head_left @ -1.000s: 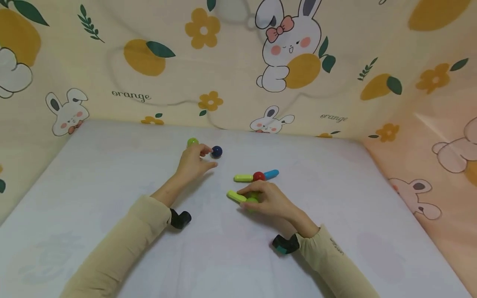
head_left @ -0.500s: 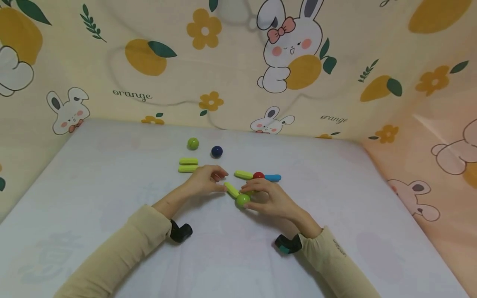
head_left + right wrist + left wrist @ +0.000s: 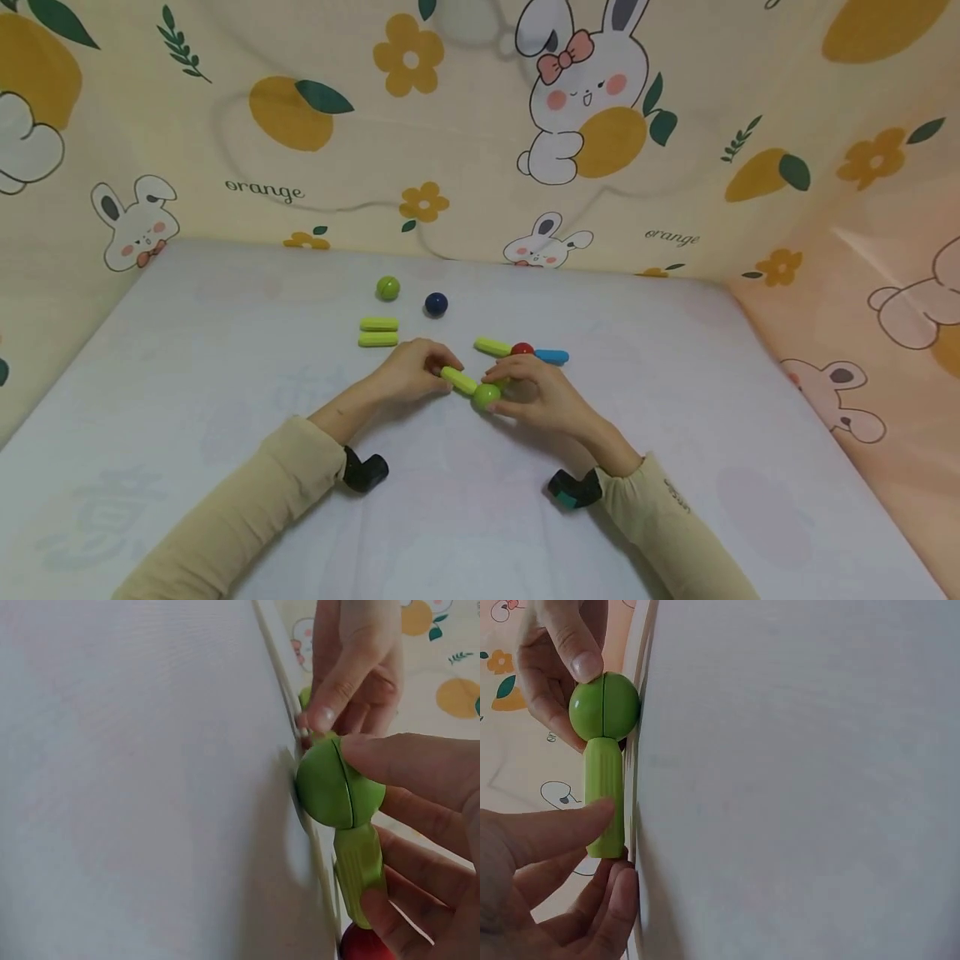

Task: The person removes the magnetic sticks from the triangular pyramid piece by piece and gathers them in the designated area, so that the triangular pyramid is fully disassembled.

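Observation:
A glossy green ball [image 3: 486, 397] with a seam joins two ridged yellow-green rods. My right hand [image 3: 543, 396] pinches this ball, with the thumb on it in the right wrist view. Its other fingers lie along the second rod [image 3: 358, 866], which reaches toward a red ball [image 3: 364, 943]. The first rod [image 3: 604, 776] points to the left from the ball. My left hand [image 3: 411, 369] pinches that rod's free end between thumb and fingers. Just behind the right hand, the red ball sits between a yellow-green rod [image 3: 492, 347] and a blue rod [image 3: 552, 357].
Two parallel yellow-green rods [image 3: 378, 332] lie beyond the left hand. Behind them are a green ball [image 3: 387, 288] and a dark blue ball [image 3: 437, 304]. A white cloth surface [image 3: 450, 517] lies beneath, with a printed curtain [image 3: 465, 150] standing at the back.
My left hand has come from beside the dark blue ball, down and right to the rod, and now pinches its end. The green ball has shifted slightly left; the red-ball piece has turned a little.

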### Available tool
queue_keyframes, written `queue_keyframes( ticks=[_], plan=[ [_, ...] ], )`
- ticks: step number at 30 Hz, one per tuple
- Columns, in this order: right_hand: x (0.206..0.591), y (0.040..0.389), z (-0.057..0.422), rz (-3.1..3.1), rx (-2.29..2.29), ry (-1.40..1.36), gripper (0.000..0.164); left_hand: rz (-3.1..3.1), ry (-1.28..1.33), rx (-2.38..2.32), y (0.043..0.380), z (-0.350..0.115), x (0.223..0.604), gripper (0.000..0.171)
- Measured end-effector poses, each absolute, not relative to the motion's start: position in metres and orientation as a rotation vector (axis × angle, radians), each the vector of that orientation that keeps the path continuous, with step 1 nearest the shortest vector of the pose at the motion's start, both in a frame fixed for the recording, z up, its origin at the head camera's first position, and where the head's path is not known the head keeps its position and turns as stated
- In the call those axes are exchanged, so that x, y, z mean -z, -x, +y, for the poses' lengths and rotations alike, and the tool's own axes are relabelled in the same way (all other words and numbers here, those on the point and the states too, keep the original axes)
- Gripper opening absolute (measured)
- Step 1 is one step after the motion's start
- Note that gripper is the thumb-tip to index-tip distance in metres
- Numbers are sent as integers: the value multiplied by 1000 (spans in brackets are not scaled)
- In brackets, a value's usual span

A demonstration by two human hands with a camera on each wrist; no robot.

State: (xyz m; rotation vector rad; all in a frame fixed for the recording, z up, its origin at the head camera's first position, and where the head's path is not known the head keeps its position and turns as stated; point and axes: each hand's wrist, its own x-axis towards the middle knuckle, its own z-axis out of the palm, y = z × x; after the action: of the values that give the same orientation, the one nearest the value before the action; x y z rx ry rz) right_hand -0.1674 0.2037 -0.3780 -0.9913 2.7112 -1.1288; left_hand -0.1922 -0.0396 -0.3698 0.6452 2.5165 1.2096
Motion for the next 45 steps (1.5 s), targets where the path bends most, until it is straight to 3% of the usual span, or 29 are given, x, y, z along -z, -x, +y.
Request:
queue_keyframes(
  ticks=[45],
  plan=[
    [380, 172, 195, 2709, 1181, 943, 32, 2444, -504, -1277, 178, -58, 374, 23]
  ],
)
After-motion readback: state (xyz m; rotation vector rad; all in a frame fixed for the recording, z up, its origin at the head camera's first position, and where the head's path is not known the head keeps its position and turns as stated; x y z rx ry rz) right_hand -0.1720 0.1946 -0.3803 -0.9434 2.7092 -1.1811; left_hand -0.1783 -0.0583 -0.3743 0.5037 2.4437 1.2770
